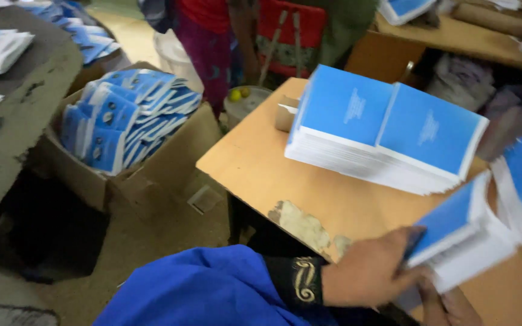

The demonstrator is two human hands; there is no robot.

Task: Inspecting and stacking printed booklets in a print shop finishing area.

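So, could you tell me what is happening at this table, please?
A person in a blue sleeve grips a small stack of blue-covered booklets with the left hand at the near edge of a worn wooden table. The right hand is just visible beneath it. A taller double stack of blue-covered booklets lies further back. On the floor, a cardboard box holds more blue and white booklets.
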